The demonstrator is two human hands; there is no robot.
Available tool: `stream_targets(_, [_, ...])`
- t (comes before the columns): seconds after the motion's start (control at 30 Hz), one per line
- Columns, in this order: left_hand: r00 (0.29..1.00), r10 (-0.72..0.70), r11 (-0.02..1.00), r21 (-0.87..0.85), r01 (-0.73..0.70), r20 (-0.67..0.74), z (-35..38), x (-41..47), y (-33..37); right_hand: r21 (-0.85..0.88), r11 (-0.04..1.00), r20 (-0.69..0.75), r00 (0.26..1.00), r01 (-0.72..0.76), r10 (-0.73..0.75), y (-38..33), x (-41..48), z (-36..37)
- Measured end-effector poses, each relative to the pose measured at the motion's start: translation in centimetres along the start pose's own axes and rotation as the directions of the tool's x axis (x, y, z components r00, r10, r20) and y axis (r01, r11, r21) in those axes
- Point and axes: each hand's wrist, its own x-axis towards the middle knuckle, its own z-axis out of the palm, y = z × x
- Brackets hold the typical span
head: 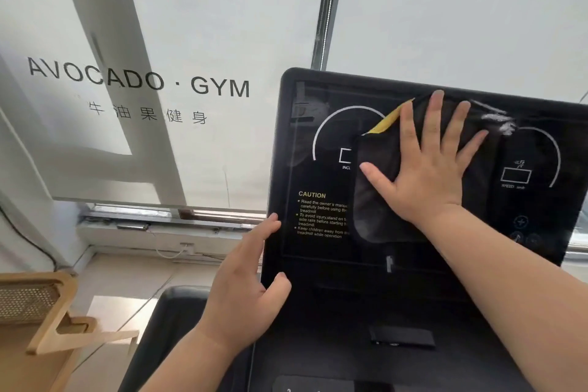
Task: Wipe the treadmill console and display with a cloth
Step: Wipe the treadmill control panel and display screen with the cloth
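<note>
Presently the right hand [426,165] lies flat on the dark cloth [378,197], fingers [433,114] spread apart and pinning it to the middle of the display [318,143], the cloth's long axis running near to far. Unwiped glass lies left and right of the cloth; a smear [498,122] sits just right of the fingertips. The left hand [245,289] steadies the console's [334,312] left edge, fingers loosely apart, clasping nothing.

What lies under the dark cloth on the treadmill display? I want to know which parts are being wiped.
The dark cloth with a yellow edge lies on the middle of the glossy black treadmill display, pressed flat by the right hand. It hides the incline label's end and the caution lines' right ends.
</note>
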Motion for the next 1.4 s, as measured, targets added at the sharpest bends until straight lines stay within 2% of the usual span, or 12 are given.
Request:
stream_targets(0.13, [0.998, 0.041, 0.997, 0.070, -0.045, 0.046, -0.2, -0.1, -1.0, 0.000, 0.998, -0.033, 0.998, 0.057, -0.057, -5.1, 4.0, -1.5])
stream_targets(0.27, [0.998, 0.004, 1.000, 0.020, -0.002, -0.065, -0.3, -0.5, -1.4, -0.058, 0.963, -0.021, 0.964, 0.263, -0.264, -10.2, 3.7, -1.2])
stream_targets(0.4, [0.998, -0.039, 0.996, -0.086, 0.035, -0.044, -0.2, -1.1, -1.6, -0.049, 0.908, 0.009, 0.910, 0.415, -0.415, -10.9, -1.1, 1.2])
stream_targets(0.53, [0.997, -0.071, 0.995, -0.078, 0.069, -0.028, -0.2, -1.5, -1.8, -0.049, 0.858, 0.057, 0.859, 0.512, -0.509, -8.4, -8.8, 4.5])
stream_targets(0.63, [0.995, -0.098, 0.993, -0.064, 0.098, -0.007, -0.2, -1.9, -2.4, -0.073, 0.879, 0.049, 0.882, 0.471, -0.468, -5.1, -10.2, 4.9])
stream_targets(0.77, [0.983, -0.177, 0.973, -0.142, 0.182, 0.047, -0.5, -2.1, -2.4, -0.060, 0.982, 0.038, 0.983, 0.181, -0.179, -2.5, -5.4, 2.6])
stream_targets(0.83, [0.980, -0.190, 0.964, -0.176, 0.199, 0.065, -0.6, -2.1, -2.2, -0.030, 0.998, 0.031, 0.998, 0.057, -0.056, -3.4, -1.9, 0.9])
stream_targets(0.9, [0.976, -0.203, 0.955, -0.206, 0.215, 0.076, -0.6, -2.1, -2.1, -0.012, 1.000, -0.002, 1.000, 0.011, -0.011, -5.5, 1.6, -0.7])
stream_targets(1.07, [0.971, -0.231, 0.938, -0.250, 0.240, 0.062, -0.4, -2.2, -2.3, 0.028, 0.997, -0.037, 0.997, 0.069, -0.068, -11.5, 4.4, -1.8])
stream_targets(1.27, [0.951, -0.310, 0.915, -0.268, 0.302, 0.012, -0.2, -3.0, -3.2, 0.085, 0.967, 0.072, 0.966, 0.242, -0.248, -13.3, -7.1, 3.1])
stream_targets(1.4, [0.927, -0.371, 0.903, -0.253, 0.346, -0.056, 0.0, -3.3, -2.6, 0.072, 0.964, 0.130, 0.956, 0.256, -0.264, -13.0, -13.0, 5.7])
